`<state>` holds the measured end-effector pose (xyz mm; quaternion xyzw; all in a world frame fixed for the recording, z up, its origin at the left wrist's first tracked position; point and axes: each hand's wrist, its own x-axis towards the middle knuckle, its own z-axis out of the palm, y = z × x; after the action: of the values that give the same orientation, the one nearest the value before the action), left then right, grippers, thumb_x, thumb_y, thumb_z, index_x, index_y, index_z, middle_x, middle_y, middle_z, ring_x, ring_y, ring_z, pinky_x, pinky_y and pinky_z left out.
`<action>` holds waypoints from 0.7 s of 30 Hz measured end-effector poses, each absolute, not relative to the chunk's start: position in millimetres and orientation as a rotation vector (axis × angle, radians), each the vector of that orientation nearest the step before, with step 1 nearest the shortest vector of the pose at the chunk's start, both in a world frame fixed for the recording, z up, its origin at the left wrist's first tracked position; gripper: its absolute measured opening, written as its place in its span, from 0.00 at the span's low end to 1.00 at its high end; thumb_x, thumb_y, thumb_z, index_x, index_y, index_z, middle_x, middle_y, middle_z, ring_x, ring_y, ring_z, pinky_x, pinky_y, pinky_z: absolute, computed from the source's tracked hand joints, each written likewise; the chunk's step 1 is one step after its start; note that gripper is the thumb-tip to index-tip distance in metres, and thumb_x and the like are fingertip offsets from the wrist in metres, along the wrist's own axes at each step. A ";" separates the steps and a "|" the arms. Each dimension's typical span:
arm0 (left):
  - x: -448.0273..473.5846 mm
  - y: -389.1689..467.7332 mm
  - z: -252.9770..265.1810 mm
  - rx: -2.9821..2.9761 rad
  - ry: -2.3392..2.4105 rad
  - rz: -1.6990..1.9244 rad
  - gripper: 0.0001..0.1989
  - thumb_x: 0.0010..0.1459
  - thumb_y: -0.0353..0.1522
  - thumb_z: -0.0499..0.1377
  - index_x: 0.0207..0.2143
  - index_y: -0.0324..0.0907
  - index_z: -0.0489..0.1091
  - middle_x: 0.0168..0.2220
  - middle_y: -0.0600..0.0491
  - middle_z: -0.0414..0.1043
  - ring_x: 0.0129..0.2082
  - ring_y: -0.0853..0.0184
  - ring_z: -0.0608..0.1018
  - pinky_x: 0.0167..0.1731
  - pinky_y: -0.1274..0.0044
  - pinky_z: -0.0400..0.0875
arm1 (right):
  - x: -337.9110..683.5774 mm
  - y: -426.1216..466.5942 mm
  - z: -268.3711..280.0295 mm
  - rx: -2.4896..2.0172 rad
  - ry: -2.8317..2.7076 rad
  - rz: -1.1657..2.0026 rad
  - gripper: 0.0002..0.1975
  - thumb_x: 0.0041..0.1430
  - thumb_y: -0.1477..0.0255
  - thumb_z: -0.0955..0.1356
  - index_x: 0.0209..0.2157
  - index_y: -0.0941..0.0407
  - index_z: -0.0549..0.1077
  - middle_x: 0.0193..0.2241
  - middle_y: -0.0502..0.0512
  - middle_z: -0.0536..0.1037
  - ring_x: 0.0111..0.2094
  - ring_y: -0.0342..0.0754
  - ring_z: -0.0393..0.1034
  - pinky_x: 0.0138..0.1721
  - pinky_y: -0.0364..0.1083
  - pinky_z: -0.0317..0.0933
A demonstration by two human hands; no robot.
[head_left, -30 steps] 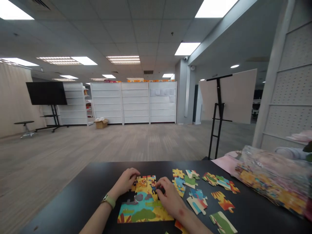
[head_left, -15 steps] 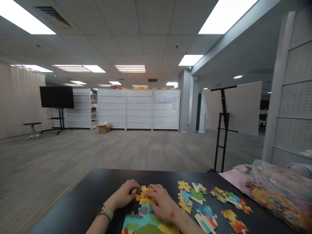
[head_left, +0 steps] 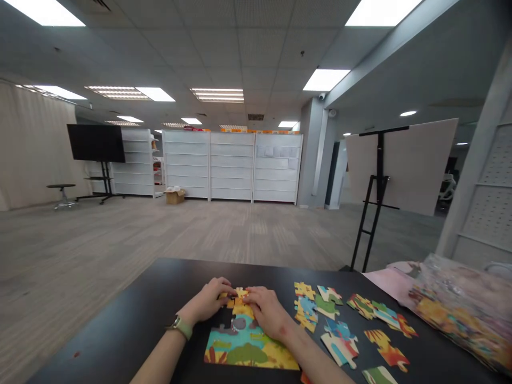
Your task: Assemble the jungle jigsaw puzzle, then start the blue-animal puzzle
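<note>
A person works with both hands over a partly assembled jigsaw puzzle (head_left: 246, 353) at the middle of the near side of a black desk (head_left: 128, 314). The puzzle's straight edge faces the wearer and its broad lower band runs left to right, its long axis across the desk; a narrower section of yellow pieces points away, toward the desk's far edge. Reddish leaves at the near left corner point away from the wearer.

The left hand (head_left: 212, 300), below a watch with a pale green strap (head_left: 185, 327), curls its fingers at the puzzle's far left corner; whether it pinches a piece cannot be told. The right hand (head_left: 269, 313) lies over the right side, fingers bent toward the far yellow pieces and thumb apart from them; its grip on any piece cannot be made out.

To the right, loose pieces lie in groups. A yellow-and-blue column (head_left: 306, 308) runs away from the wearer, while an orange striped pair (head_left: 387, 349) slants from far left to near right. Beyond them, a clear plastic bag (head_left: 460, 314) of colorful contents sits beside a pink sheet (head_left: 384, 285). White shelves (head_left: 232, 166) line the background.
</note>
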<state>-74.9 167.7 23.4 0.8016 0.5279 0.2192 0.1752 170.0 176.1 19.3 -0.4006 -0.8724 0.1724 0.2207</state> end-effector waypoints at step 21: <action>-75.7 170.2 15.6 2.257 1.564 0.684 0.16 0.57 0.30 0.58 0.45 0.51 0.80 0.50 0.51 0.73 0.50 0.60 0.73 0.53 0.71 0.63 | 172.8 166.3 30.0 -1.086 -2.468 0.403 0.17 0.64 0.73 0.61 0.47 0.46 0.77 0.57 0.53 0.74 0.58 0.53 0.65 0.54 0.53 0.56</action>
<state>-75.7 170.2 15.6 0.7879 0.5460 0.2387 0.1550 172.8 166.3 30.0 -0.3897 -0.8858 0.1447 0.2063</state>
